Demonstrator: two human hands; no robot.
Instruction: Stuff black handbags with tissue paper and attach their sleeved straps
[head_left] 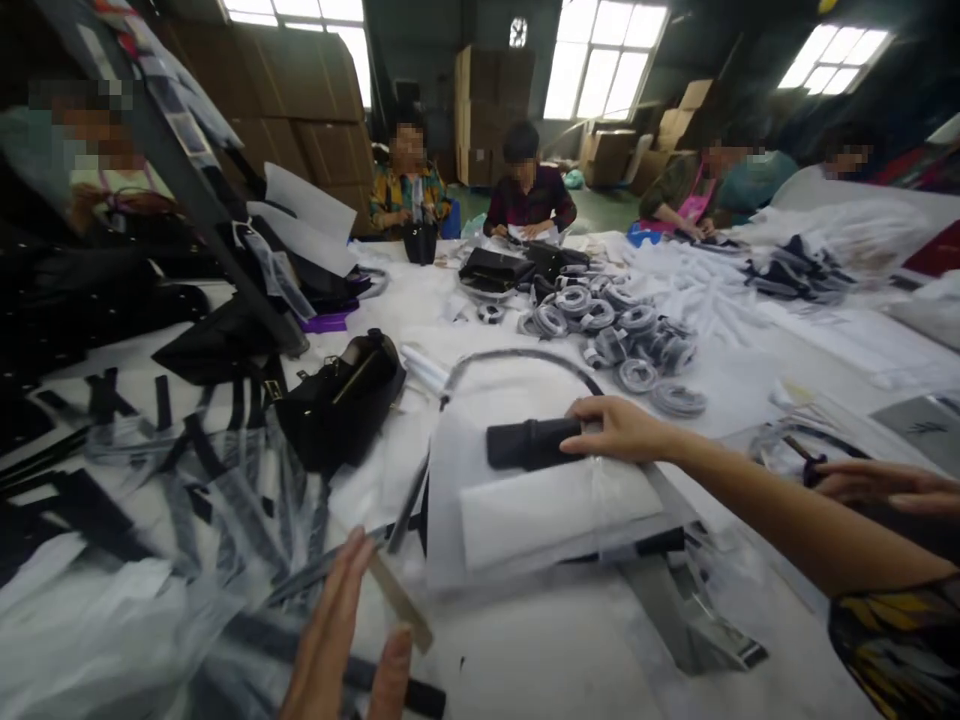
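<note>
My left hand is raised at the bottom edge, with fingers stretched and thumb apart, and holds nothing. Beside it lies a narrow beige strip. Reaching in from the right, my right hand pinches the right end of a black oblong piece, whose kind I cannot make out. That piece lies on a translucent white wrapping sheet, above a white rectangular panel. Behind the sheet arches a wrapped dark handle. A black handbag with gold hardware stands to the left.
Plastic-wrapped black straps cover the left side. Coiled wrapped straps pile up at centre right. A slanted metal post rises at left. A co-worker's hand holds a small tool at right. Several people sit across the table.
</note>
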